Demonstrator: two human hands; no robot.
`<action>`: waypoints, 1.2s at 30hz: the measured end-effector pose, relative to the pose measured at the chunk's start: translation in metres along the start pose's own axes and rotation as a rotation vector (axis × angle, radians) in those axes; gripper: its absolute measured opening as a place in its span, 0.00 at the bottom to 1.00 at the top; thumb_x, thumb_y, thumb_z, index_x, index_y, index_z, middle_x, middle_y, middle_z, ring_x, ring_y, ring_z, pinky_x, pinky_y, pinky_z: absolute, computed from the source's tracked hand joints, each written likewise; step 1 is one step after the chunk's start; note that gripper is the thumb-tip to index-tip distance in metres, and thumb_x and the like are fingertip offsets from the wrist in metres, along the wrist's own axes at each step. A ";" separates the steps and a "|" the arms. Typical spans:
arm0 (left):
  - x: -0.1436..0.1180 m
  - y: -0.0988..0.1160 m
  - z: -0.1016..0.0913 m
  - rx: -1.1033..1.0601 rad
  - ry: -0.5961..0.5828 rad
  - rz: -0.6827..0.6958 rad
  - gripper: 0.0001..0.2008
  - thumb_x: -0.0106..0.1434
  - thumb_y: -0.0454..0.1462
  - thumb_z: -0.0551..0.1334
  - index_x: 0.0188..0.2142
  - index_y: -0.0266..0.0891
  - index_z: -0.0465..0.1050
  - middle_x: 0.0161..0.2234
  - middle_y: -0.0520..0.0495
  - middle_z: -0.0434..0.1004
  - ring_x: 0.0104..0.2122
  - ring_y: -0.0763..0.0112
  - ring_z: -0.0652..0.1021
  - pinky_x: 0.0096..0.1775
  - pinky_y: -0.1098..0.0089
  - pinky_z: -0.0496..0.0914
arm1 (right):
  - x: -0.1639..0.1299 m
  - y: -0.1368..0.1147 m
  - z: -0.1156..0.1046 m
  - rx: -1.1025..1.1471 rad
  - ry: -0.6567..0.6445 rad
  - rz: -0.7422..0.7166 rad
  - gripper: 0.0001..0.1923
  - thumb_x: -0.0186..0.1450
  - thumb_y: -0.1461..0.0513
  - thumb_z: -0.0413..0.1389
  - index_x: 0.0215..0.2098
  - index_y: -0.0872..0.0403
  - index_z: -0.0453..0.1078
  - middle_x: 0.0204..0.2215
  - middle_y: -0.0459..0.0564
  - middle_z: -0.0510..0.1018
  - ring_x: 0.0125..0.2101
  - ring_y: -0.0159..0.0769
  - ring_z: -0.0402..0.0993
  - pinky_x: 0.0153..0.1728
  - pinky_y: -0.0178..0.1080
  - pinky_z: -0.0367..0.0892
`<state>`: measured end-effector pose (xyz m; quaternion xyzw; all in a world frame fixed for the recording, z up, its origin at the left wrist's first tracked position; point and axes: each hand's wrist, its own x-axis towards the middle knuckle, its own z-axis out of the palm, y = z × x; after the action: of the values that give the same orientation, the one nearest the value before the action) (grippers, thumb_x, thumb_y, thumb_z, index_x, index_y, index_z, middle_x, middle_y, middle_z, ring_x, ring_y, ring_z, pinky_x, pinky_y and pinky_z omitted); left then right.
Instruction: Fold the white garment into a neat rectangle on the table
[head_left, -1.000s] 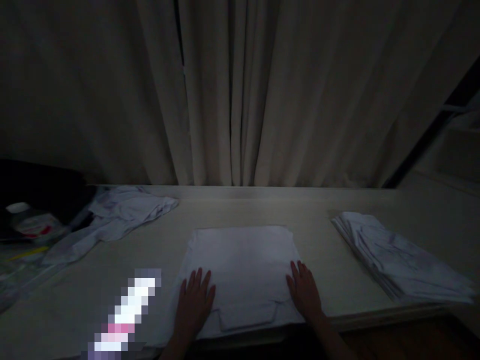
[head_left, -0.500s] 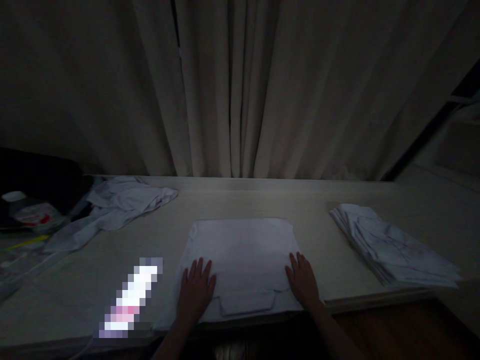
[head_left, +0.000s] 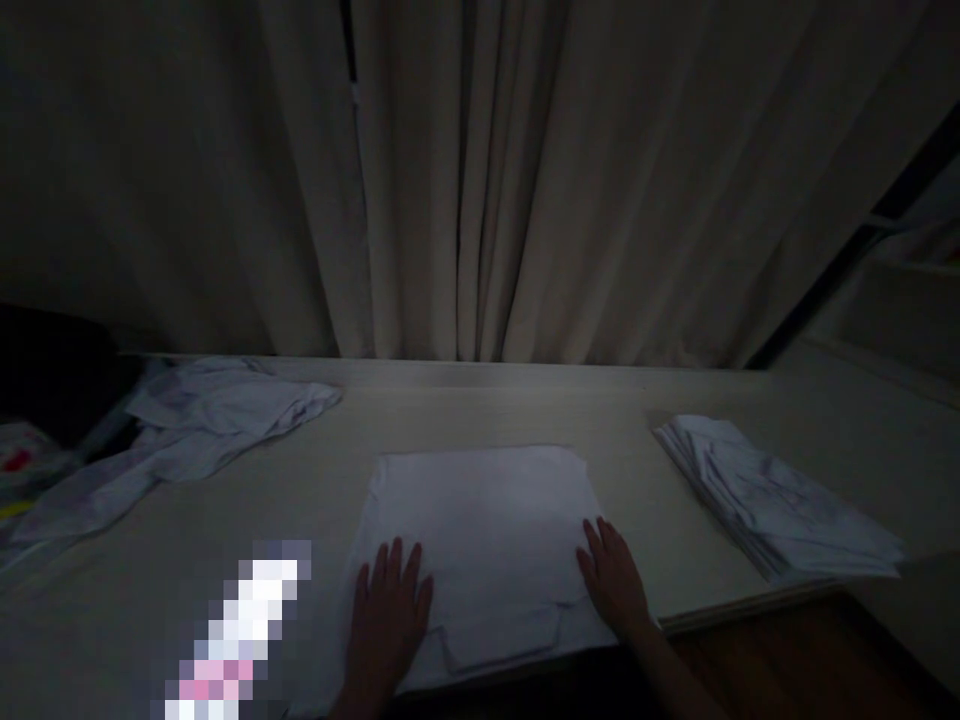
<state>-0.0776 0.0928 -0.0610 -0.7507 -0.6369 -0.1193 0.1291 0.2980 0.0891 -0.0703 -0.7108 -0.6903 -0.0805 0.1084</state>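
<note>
Item 1, nearest: left hand, flat and spread, palm down on the near left corner of the folded cloth. Fingers apart, gripping nothing.

Item 2: right hand, likewise flat and open, on the near right edge of the same cloth. I have the two hands well apart, one at each side.

Item 3: the cloth, pale, folded to a rough square, lying at the near middle of the desk. A small flap shows at its near edge, between my hands.

Handling note, as I judge it: the step in hand looks like smoothing. I would keep both palms flat, press evenly, and stroke from the middle outward so the layers do not skew. The near edge sits close to the desk lip, so I would avoid dragging toward myself.

Item 4, near left: a bright pixelated strip on the desk; I cannot tell what it is.

Item 5, right: stack of folded pale cloths, apart from the one under my hands.

Item 6, far left: crumpled cloth, unfolded. Beyond it, dark clutter too dim to name.

Item 7: the desk, pale and matt, running the full width.

Item 8, farthest: curtain, pale, hanging in folds behind the desk. The room is very dim.
</note>
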 end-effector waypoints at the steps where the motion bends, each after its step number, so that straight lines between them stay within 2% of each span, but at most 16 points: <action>1: 0.000 0.000 0.001 -0.002 0.010 0.002 0.26 0.63 0.45 0.50 0.58 0.39 0.60 0.60 0.33 0.61 0.61 0.46 0.61 0.58 0.45 0.55 | 0.000 0.000 0.000 0.003 0.002 -0.002 0.28 0.67 0.50 0.42 0.60 0.55 0.57 0.60 0.62 0.61 0.60 0.49 0.55 0.59 0.50 0.55; 6: -0.002 -0.001 0.006 -0.009 0.043 0.013 0.26 0.63 0.45 0.50 0.59 0.40 0.59 0.60 0.33 0.61 0.61 0.46 0.61 0.58 0.44 0.56 | -0.001 0.002 0.005 0.043 0.013 0.003 0.29 0.67 0.50 0.42 0.60 0.56 0.57 0.60 0.62 0.61 0.60 0.49 0.55 0.59 0.50 0.55; 11: -0.005 -0.004 0.012 -0.007 0.044 0.004 0.26 0.62 0.44 0.50 0.59 0.41 0.59 0.61 0.35 0.60 0.61 0.47 0.60 0.58 0.44 0.56 | -0.002 0.000 0.005 0.129 0.016 0.073 0.33 0.66 0.48 0.41 0.61 0.62 0.55 0.60 0.63 0.60 0.61 0.49 0.54 0.60 0.49 0.55; 14: -0.003 -0.005 0.010 -0.020 -0.034 -0.020 0.25 0.62 0.44 0.50 0.57 0.43 0.61 0.61 0.37 0.61 0.60 0.48 0.61 0.58 0.43 0.57 | 0.007 -0.003 -0.005 0.153 -0.010 0.169 0.34 0.66 0.48 0.39 0.60 0.65 0.54 0.59 0.66 0.61 0.60 0.48 0.56 0.59 0.47 0.56; 17: 0.009 0.004 -0.002 -0.022 -0.135 -0.097 0.26 0.60 0.43 0.51 0.57 0.39 0.62 0.61 0.35 0.60 0.61 0.45 0.59 0.58 0.41 0.55 | 0.023 -0.008 -0.023 0.097 -0.088 0.274 0.35 0.65 0.48 0.40 0.60 0.67 0.53 0.54 0.67 0.67 0.54 0.52 0.63 0.53 0.50 0.62; 19: 0.025 0.018 -0.014 -0.045 -0.182 -0.149 0.27 0.60 0.41 0.50 0.58 0.35 0.59 0.62 0.34 0.58 0.62 0.46 0.56 0.60 0.43 0.53 | 0.033 -0.010 -0.033 0.070 -0.171 0.327 0.35 0.64 0.50 0.42 0.60 0.68 0.51 0.52 0.68 0.68 0.51 0.54 0.66 0.47 0.51 0.66; 21: 0.045 0.039 -0.025 -0.136 -0.243 -0.144 0.29 0.61 0.40 0.47 0.60 0.31 0.55 0.63 0.35 0.54 0.64 0.51 0.54 0.62 0.50 0.54 | 0.039 -0.011 -0.040 0.091 -0.278 0.375 0.34 0.64 0.52 0.42 0.61 0.68 0.49 0.53 0.69 0.67 0.49 0.53 0.69 0.44 0.50 0.68; 24: 0.074 0.078 -0.035 -0.339 -0.332 -0.088 0.29 0.64 0.41 0.41 0.62 0.31 0.48 0.65 0.39 0.50 0.64 0.63 0.54 0.63 0.60 0.55 | 0.042 -0.008 -0.045 0.164 -0.420 0.437 0.33 0.64 0.53 0.43 0.60 0.68 0.50 0.54 0.69 0.66 0.48 0.51 0.71 0.46 0.49 0.66; 27: 0.095 0.112 -0.037 -0.432 -0.393 -0.073 0.29 0.64 0.41 0.40 0.63 0.33 0.46 0.65 0.42 0.51 0.63 0.67 0.56 0.63 0.63 0.55 | 0.040 -0.002 -0.048 0.233 -0.472 0.459 0.34 0.62 0.54 0.45 0.60 0.70 0.50 0.54 0.69 0.67 0.52 0.51 0.68 0.50 0.49 0.64; 30: 0.112 0.131 -0.035 -0.364 -0.488 -0.065 0.27 0.63 0.39 0.43 0.59 0.32 0.56 0.62 0.37 0.60 0.61 0.58 0.61 0.59 0.57 0.60 | 0.038 0.001 -0.050 0.275 -0.487 0.455 0.33 0.61 0.56 0.46 0.59 0.68 0.52 0.54 0.68 0.69 0.52 0.51 0.68 0.50 0.49 0.64; 33: 0.136 0.147 -0.039 -0.320 -0.497 -0.045 0.24 0.61 0.39 0.45 0.52 0.31 0.67 0.54 0.32 0.69 0.55 0.47 0.68 0.52 0.48 0.64 | 0.039 0.001 -0.053 0.358 -0.498 0.425 0.28 0.59 0.59 0.48 0.56 0.62 0.58 0.51 0.64 0.72 0.50 0.48 0.70 0.49 0.46 0.65; 36: 0.170 0.173 -0.047 -0.363 -0.473 -0.010 0.23 0.62 0.41 0.44 0.50 0.33 0.67 0.48 0.34 0.74 0.50 0.51 0.72 0.50 0.51 0.65 | 0.041 -0.001 -0.057 0.406 -0.506 0.403 0.26 0.58 0.63 0.48 0.55 0.58 0.59 0.49 0.59 0.75 0.48 0.44 0.72 0.46 0.42 0.67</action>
<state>0.1200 0.2068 0.0345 -0.7652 -0.6214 -0.0536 -0.1599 0.3001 0.1134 -0.0043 -0.7938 -0.5434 0.2590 0.0867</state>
